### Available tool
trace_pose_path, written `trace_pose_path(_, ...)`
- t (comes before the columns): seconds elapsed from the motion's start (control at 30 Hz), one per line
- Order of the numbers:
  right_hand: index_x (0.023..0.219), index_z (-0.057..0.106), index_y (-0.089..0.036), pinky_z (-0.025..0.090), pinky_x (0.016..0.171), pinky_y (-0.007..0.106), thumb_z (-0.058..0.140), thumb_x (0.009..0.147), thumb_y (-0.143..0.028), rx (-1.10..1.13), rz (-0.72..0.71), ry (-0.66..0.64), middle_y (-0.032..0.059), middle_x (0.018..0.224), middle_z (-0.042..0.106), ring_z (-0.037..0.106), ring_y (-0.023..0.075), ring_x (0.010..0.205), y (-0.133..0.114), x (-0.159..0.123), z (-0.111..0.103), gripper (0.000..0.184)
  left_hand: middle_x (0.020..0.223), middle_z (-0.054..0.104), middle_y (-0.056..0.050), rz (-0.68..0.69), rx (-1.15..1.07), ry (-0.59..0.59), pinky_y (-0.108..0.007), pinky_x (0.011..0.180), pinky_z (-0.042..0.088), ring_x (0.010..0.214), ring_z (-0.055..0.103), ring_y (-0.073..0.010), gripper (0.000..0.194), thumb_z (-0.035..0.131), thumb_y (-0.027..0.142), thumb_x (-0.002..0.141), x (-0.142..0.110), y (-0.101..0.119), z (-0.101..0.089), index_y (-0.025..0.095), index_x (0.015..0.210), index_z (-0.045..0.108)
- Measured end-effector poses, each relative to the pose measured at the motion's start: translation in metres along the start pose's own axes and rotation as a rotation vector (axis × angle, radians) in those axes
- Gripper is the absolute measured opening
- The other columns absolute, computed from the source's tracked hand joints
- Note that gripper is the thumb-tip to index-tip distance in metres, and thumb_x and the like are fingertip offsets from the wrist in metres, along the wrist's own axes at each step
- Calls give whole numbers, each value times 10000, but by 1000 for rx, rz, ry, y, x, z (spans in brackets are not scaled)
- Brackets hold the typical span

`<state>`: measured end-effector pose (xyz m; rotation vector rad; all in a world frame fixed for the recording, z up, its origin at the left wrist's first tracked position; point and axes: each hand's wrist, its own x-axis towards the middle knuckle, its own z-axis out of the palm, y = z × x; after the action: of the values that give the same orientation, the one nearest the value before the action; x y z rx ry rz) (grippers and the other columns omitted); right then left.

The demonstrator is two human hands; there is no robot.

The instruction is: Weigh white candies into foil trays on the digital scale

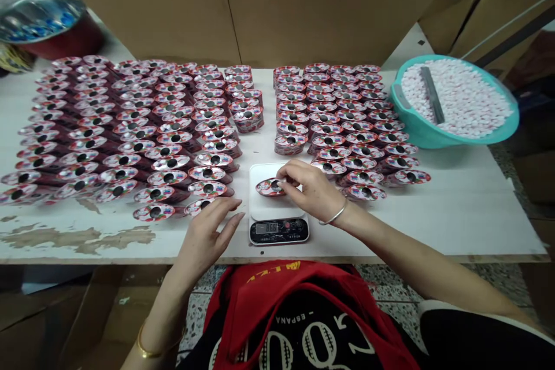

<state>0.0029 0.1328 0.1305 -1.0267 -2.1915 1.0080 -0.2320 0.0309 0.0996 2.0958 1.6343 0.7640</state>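
Note:
A white kitchen scale [257, 208] with a lit digital display stands near the table's front edge. One oval-topped packet [263, 187], red and white with a round dark hole in its top, is on the scale's platform. My right hand [310, 189] reaches over from the right, thumb and forefinger pinched together at the packet's hole. What sits between those fingertips is too small to make out. Left of the scale, my left hand [212, 237] is open, palm down, fingers apart, close to the front packets [208, 189] of the left group and holding nothing.
Many like packets [325, 128] stand in rows right of the scale. A turquoise basin [433, 137] of small white wrapped pieces, with a grey bar on top, stands far right. A metal bowl [65, 40] with blue pieces is back left. Cardboard boxes [173, 17] line the back.

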Motion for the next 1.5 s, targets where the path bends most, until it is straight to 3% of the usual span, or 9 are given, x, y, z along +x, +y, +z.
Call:
trace_pose_path(0.2,801,579,-137,401,725,256,542,868,-96,-43,-12,11,41,806,593,531,130,778,1,7,-2,87,1023,664,-69,-14,-41,4,-313,840,517,972,636,-182,208,533,293,928,-7,-3,5,206,1108,589)
trace_pose_path(0.33,827,622,-147,445,665,252,606,861,-211,174,101,216,37,830,623,561,124,740,-1,-1,-14,74,1066,675,-74,2,-37,21,-334,880,522,1015,637,-195,228,544,302,920,-4,-6,6,217,1126,594)
trace_pose_path(0.53,847,648,-165,454,523,225,735,766,-335,534,428,455,-2,682,604,533,91,555,15,-49,-29,208,1068,653,-71,56,-25,29,-347,917,506,1015,624,-187,236,540,280,923,14,-1,5,214,1148,572)
trace_pose_path(0.73,816,651,-158,438,497,216,797,689,-372,670,648,594,8,650,615,538,91,537,43,-106,-7,288,1159,594,-101,136,19,-42,-357,883,513,1098,575,-213,295,518,309,934,43,10,7,218,1213,542)
trace_pose_path(0.93,809,651,-170,451,498,243,792,673,-428,672,767,583,9,634,612,533,108,517,52,-130,20,324,1158,588,-99,172,42,-39,-375,900,497,1108,564,-226,327,540,345,925,60,15,14,218,1226,537)
trace_pose_path(1.03,801,651,-167,452,494,254,778,672,-461,679,780,540,10,617,605,517,111,502,51,-131,28,345,1165,592,-100,211,83,-111,-386,912,477,1082,562,-232,431,577,372,903,64,14,21,214,1295,491)
trace_pose_path(1.17,803,656,-160,451,507,250,770,679,-455,706,778,499,9,613,604,510,103,500,50,-126,30,340,1122,614,-93,233,131,-190,-385,900,461,1036,567,-220,356,513,319,936,67,11,25,205,1273,508)
trace_pose_path(1.33,801,653,-157,439,510,245,773,677,-428,731,790,499,5,619,603,509,100,507,53,-124,27,321,1228,576,-108,225,103,-157,-411,966,449,1132,540,-241,545,598,438,878,69,8,14,224,1356,448)
trace_pose_path(1.5,814,650,-151,430,516,233,771,683,-410,754,806,497,-1,615,602,511,91,505,58,-127,30,315,1212,586,-104,162,64,-81,-392,961,471,1127,557,-226,433,562,414,904,74,8,3,221,1289,519)
